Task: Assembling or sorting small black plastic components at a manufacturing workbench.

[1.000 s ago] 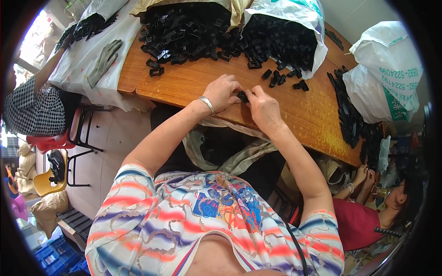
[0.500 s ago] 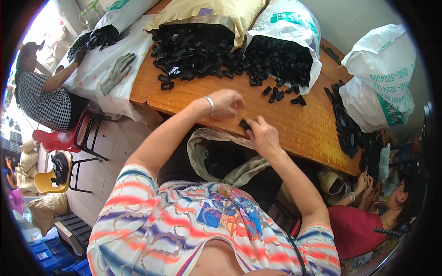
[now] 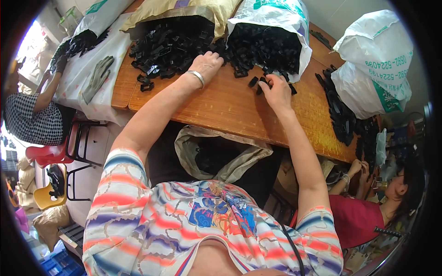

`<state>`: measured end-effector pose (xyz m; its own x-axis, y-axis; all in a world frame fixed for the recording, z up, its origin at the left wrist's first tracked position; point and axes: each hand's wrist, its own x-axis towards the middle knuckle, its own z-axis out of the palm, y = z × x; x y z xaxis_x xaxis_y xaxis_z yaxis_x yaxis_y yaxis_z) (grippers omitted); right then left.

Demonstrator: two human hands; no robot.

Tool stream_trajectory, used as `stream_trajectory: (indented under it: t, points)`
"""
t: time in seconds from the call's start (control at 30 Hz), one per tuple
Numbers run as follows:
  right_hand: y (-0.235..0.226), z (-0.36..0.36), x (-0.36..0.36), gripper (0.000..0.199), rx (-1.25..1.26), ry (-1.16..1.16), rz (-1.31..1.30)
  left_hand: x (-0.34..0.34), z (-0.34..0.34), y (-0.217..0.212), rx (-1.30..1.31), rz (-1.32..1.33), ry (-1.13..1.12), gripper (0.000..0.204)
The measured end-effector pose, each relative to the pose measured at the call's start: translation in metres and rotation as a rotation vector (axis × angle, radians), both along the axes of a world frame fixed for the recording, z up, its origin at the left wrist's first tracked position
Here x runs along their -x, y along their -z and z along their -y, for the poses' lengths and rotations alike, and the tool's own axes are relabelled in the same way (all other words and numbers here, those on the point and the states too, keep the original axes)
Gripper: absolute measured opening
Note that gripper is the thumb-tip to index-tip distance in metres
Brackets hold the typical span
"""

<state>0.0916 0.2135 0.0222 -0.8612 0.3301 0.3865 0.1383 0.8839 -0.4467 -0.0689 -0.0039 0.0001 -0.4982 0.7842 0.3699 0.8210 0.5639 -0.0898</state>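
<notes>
The left hand (image 3: 207, 67), fingers curled, is at the edge of one black-part heap (image 3: 168, 46); I cannot see its grip. The right hand (image 3: 270, 87), narrowly parted, meets loose black parts (image 3: 253, 82); hold unclear. Beyond: two sacks, one tan (image 3: 177, 13), one white (image 3: 276, 17), on one surface (image 3: 221, 106).

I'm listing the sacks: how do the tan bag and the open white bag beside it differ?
The tan bag has a purple patch; the white bag has green markings. The tan bag lies left, its black parts near the left hand; the white bag lies right, with the right hand at loose pieces before it. Both lie open, black parts spilling out.
</notes>
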Motion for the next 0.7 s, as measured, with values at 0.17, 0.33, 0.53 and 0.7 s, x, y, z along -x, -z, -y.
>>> stream_trajectory:
  t: [0.17, 0.33, 0.53, 0.7]
  points:
    - [0.016, -0.017, 0.013, 0.025, -0.069, -0.039, 0.079, -0.021, 0.002, -0.012, -0.326, 0.227, 0.036, 0.029]
    - [-0.001, 0.009, -0.02, 0.019, 0.668, -0.153, 0.159, -0.079, 0.009, 0.003, -0.848, 0.834, 0.131, 0.035]
    - [0.034, 0.03, -0.048, 0.014, 0.441, -0.234, 0.075, -0.111, 0.015, 0.017, -0.514, 0.594, 0.008, 0.027]
    - [0.025, 0.041, -0.055, 0.017, 0.257, -0.245, 0.021, -0.112, 0.02, 0.021, -0.556, 0.632, 0.011, 0.025]
